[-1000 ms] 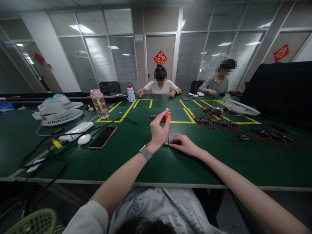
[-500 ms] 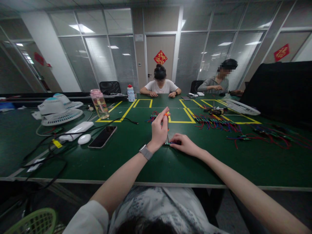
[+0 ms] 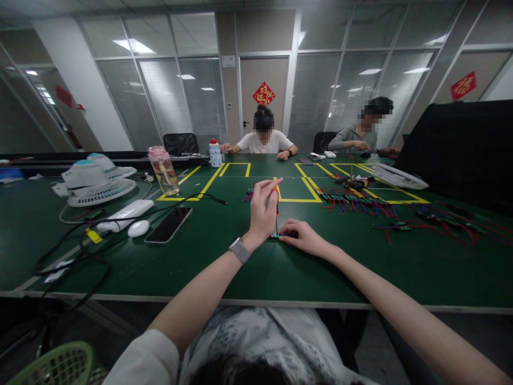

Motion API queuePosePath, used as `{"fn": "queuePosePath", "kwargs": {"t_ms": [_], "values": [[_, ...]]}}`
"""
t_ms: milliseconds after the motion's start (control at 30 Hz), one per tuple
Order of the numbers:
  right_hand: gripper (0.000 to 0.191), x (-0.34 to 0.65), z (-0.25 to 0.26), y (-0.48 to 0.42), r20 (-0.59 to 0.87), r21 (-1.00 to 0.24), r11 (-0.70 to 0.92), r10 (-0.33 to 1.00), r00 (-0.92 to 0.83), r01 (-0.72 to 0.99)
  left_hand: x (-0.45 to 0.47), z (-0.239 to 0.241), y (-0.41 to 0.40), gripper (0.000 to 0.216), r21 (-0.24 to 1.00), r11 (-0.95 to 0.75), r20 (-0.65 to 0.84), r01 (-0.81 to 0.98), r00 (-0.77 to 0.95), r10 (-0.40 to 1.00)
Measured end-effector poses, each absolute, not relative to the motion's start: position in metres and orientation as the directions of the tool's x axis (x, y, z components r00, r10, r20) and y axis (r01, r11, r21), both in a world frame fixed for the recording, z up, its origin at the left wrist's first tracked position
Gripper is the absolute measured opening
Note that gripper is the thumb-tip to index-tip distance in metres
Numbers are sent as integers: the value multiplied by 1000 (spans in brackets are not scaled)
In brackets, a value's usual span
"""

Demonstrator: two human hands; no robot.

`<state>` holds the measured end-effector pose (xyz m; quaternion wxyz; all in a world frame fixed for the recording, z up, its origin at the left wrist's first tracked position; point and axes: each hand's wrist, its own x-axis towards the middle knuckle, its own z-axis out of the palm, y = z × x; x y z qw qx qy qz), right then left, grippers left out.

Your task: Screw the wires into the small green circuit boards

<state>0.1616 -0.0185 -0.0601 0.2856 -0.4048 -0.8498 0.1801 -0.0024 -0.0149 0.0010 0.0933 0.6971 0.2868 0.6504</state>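
Note:
My left hand point(image 3: 264, 211) is closed around the handle of a screwdriver point(image 3: 277, 207), orange and black, held upright. Its thin shaft points down onto a small green circuit board point(image 3: 274, 237) on the table. Beside the board, my right hand point(image 3: 302, 237) pinches the board's right end and the dark wires there; the fingertips partly hide them. Just past my left hand lies a small bunch of boards with red and blue wires point(image 3: 249, 193), partly covered by the hand.
Wired boards point(image 3: 352, 202) lie in a row on the right of the green table point(image 3: 192, 272). On the left are a phone point(image 3: 169, 225), a white case point(image 3: 138, 229), black cables, fans point(image 3: 100, 184) and a bottle point(image 3: 164, 171). Two people sit across the table.
My left fingers have shifted around the screwdriver handle, the index finger now reaching further right. My right hand stays put. The person opposite has moved one hand out toward the spotted bottle.

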Motion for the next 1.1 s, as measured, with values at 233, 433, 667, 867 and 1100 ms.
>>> {"fn": "queuePosePath", "kwargs": {"t_ms": [233,433,667,867,1100], "values": [[20,162,-60,-19,343,-537,610,789,-509,583,2,-9,-7,34,637,-767,770,77,-35,637],[20,162,-59,-19,338,-538,605,792,-508,587,1,-1,-14,21,523,-818,849,240,-66,524],[21,163,-62,-17,343,-536,613,786,-514,580,-2,2,-16,29,493,-833,860,251,6,511],[20,162,-61,-18,342,-547,609,788,-511,574,1,-5,-11,31,591,-792,801,155,2,598],[19,162,-61,-18,346,-547,610,788,-509,573,0,2,-18,19,496,-803,859,331,-53,509]]}}
